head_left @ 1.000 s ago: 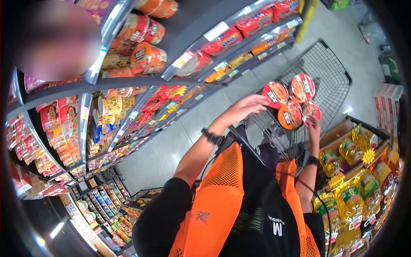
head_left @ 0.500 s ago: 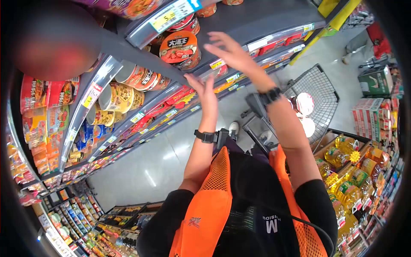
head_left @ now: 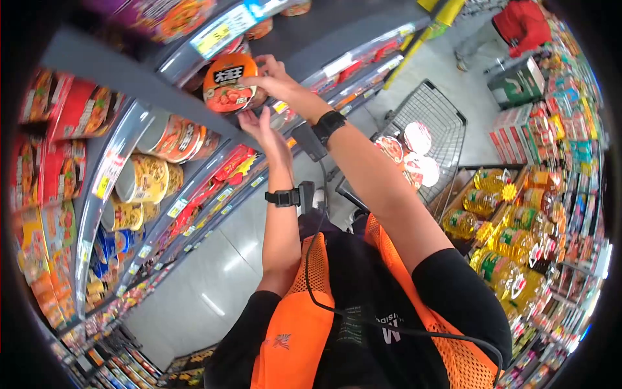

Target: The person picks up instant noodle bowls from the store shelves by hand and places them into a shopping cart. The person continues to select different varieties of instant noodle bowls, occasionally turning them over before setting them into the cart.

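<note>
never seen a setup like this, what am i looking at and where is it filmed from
No machine here: these are a person's bare hands in a shop. Every picture comes from one camera worn on the head, looking forward and down, so the wearer's orange vest shows at the bottom. The right hand has fingers on an orange-and-red tub at a shelf. The left hand is by its lower edge; I can't tell whether either bears its weight. The wire cart holds more round tubs.

Orange-lidded noodle tub [head_left: 227, 85], closed, at dark shelf [head_left: 321, 34]
</note>
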`<state>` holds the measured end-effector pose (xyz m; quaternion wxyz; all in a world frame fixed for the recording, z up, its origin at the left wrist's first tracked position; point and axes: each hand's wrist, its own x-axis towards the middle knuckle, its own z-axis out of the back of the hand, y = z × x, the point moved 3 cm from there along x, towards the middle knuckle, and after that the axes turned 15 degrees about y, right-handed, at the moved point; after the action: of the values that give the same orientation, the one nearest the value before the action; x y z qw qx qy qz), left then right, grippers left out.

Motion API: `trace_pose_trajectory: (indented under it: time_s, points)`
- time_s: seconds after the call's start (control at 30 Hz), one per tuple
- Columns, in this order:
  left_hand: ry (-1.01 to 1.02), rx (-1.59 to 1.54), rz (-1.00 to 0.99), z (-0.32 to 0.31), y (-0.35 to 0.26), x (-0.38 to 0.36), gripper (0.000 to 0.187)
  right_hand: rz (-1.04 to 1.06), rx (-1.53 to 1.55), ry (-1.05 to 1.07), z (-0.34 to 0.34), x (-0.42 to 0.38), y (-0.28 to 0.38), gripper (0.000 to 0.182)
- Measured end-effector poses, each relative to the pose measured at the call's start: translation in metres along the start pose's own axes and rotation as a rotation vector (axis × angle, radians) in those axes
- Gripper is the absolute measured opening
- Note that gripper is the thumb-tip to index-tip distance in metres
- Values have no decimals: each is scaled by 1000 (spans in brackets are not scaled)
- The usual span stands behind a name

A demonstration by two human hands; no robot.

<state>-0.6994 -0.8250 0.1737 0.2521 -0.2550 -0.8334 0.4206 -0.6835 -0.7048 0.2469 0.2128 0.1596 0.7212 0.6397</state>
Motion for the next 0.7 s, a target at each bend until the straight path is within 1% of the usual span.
trace_pose_trajectory:
  time_s: [0.03,0.07,0.13,0.17,0.2,0.27,0.33,0.37,0.4,0.43,0.47,0.5,0.57,0.6,0.67,0.7]
  points:
    - [-8,46,13,-2,0,-3,81,17,-99,-56,6,-4,3,93]
    - [-4,87,39,-4,2,-10,75,46,-75,-72,14,-16,-1,91]
    - [208,182,-40,-10,0,-23,72,126,-107,-197,42,-49,-10,91]
    - [310,106,34,-33,-17,-39,69,149,-36,-232,60,-83,-6,89]
    - [454,193,28,-45,-22,-55,63,201,54,-320,81,-112,-9,82]
    - [717,321,349,-55,-24,-87,55,304,371,-354,126,-183,-34,72]
    - [959,357,577,-33,14,-120,45,207,441,-544,184,-266,-76,63]
    - [1078,370,686,-25,31,-137,40,191,571,-551,219,-309,-114,58]
    - [1145,453,642,-30,36,-148,37,253,545,-588,222,-354,-100,58]
    - [1212,536,592,-38,40,-162,34,110,540,-835,248,-396,-141,60]
    - [1275,622,545,-45,44,-175,31,58,505,-960,268,-434,-169,60]
    - [1314,679,485,-52,52,-185,30,23,508,-1033,273,-464,-177,59]
    - [1391,795,359,-65,67,-204,28,-52,530,-1225,292,-510,-229,58]
    - [1395,836,437,-69,76,-211,26,-101,568,-1329,301,-527,-263,59]
    - [1398,919,588,-78,97,-224,24,5,637,-1403,326,-548,-354,56]
    - [1384,998,413,-80,104,-231,19,-6,671,-1437,338,-557,-402,51]
